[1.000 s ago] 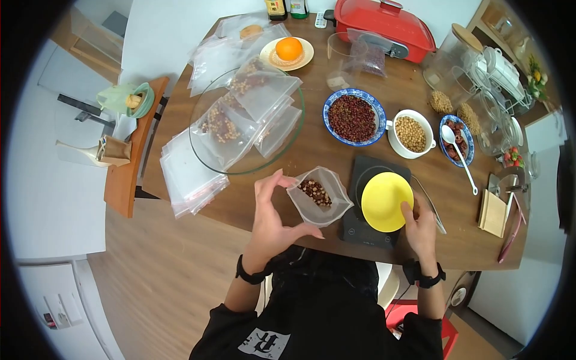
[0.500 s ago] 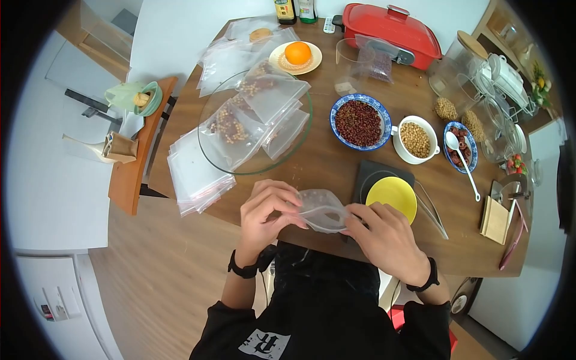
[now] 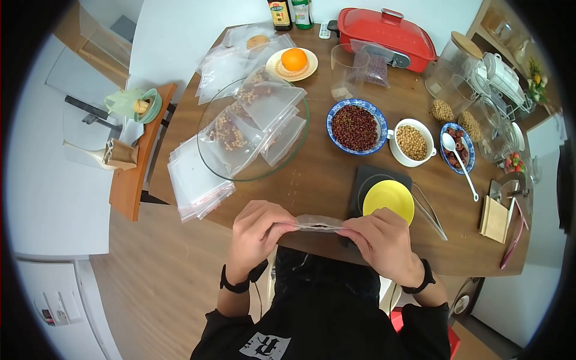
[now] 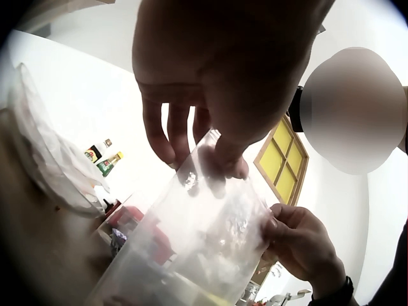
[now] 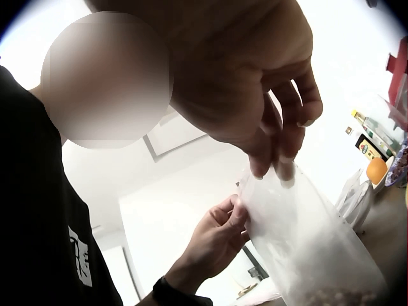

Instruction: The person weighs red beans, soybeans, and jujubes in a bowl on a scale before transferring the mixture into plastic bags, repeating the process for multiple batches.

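Both hands hold a clear zip bag (image 3: 319,222) by its top corners, just over the table's front edge. My left hand (image 3: 259,233) pinches the left corner between thumb and fingers, and my right hand (image 3: 383,241) pinches the right one. The mouth is drawn to a narrow slit. In the right wrist view, beans (image 5: 338,297) lie at the bottom of the bag, which hangs upright. The yellow bowl (image 3: 393,199) rests on a black electric cooktop (image 3: 360,186) right beyond my right hand, partly covered by it.
A glass bowl (image 3: 252,177) with filled bags stands left, beside stacked zip bags (image 3: 195,177). Toward the right are red beans (image 3: 356,127), a white pot of soybeans (image 3: 411,141), and dried dates with a spoon (image 3: 461,168). Metal tongs (image 3: 433,219) lie beside the cooktop.
My right hand set the yellow bowl down on the cooktop and took the bag's right corner. The left hand went from propping the bag to pinching its corner; the mouth narrowed to a slit.
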`<action>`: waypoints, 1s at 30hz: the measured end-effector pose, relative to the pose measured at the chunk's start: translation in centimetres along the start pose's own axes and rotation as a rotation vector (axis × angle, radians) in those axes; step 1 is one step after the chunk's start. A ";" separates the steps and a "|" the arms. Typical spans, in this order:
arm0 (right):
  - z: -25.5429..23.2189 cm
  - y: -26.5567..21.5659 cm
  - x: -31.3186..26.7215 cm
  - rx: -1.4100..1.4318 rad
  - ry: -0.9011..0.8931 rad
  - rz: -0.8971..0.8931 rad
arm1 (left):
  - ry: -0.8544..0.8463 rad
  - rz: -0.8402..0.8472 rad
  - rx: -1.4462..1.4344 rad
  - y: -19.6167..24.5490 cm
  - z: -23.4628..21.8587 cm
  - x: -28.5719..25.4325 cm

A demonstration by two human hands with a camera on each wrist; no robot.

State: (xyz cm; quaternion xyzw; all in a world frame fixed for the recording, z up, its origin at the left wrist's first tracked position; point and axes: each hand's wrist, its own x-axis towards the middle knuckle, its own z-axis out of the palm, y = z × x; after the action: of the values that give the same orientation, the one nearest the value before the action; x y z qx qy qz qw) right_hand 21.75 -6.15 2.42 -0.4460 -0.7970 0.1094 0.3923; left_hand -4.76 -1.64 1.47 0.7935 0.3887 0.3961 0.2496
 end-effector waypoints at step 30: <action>-0.6 -0.2 1.0 -0.102 -0.300 -0.293 | -0.213 0.188 0.272 4.4 0.5 0.8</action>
State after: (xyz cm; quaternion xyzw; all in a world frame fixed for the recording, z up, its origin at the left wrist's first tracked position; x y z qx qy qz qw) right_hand 21.74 -5.51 3.43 -0.3233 -0.9073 0.0757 0.2580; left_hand -2.16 -3.60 4.64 0.8903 0.3340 0.2751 0.1419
